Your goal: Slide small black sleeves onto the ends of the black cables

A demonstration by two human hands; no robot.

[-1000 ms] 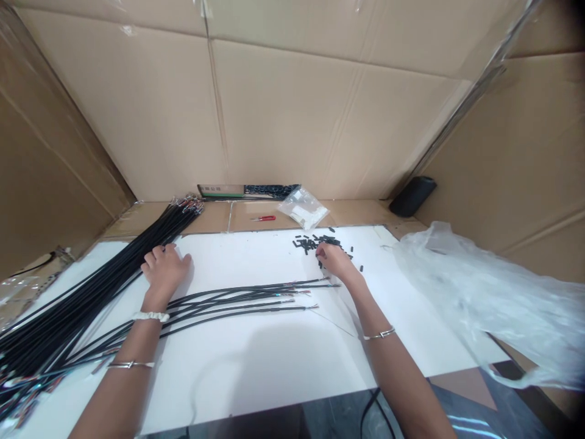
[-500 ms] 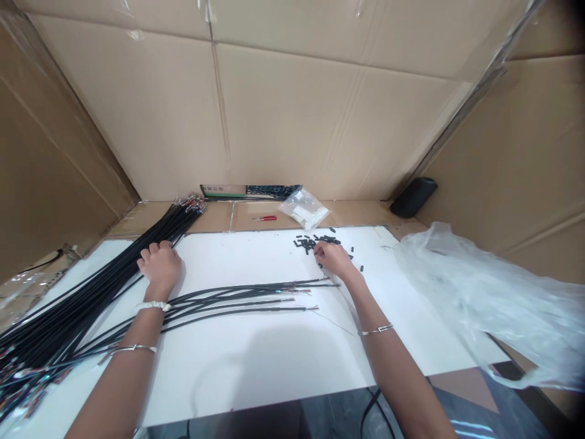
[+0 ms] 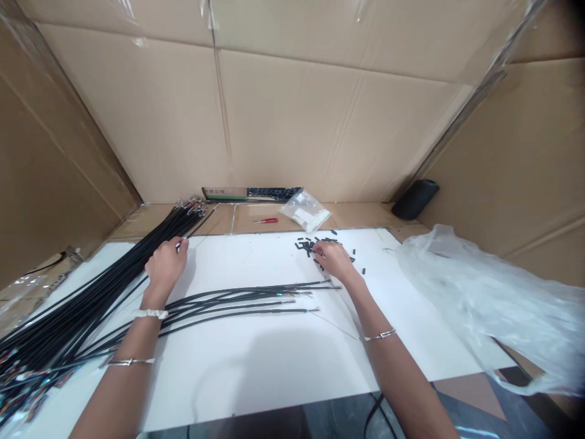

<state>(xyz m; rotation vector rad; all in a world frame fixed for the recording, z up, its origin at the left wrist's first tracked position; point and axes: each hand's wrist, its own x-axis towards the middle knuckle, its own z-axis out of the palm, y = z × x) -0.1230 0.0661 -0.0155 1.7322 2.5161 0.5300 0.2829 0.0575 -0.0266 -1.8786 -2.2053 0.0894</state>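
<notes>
My left hand [image 3: 167, 262] is closed on one black cable [image 3: 200, 224], whose tip points up and to the right from between thumb and fingers. Beside that hand lies a thick bundle of black cables [image 3: 105, 286] with bared, coloured wire ends. On the right, my right hand [image 3: 333, 257] has its fingertips pinched together at a scatter of short black tube pieces [image 3: 305, 245]. What sits between those fingertips is too small to make out. Several separate black cables [image 3: 237, 300] run across the white tabletop below both hands, their stripped ends toward the right.
A small red-handled tool [image 3: 269, 220] and a clear plastic bag [image 3: 305, 210] lie along the back cardboard strip. A black cylinder [image 3: 415, 199] leans in the right corner. Crumpled clear plastic sheeting [image 3: 484, 299] covers the right side. Cardboard walls [image 3: 292, 116] enclose the table.
My left hand has come away from the bundle slightly to the right, with a single cable now raised in its fingers. My right hand stays at the tube pieces.
</notes>
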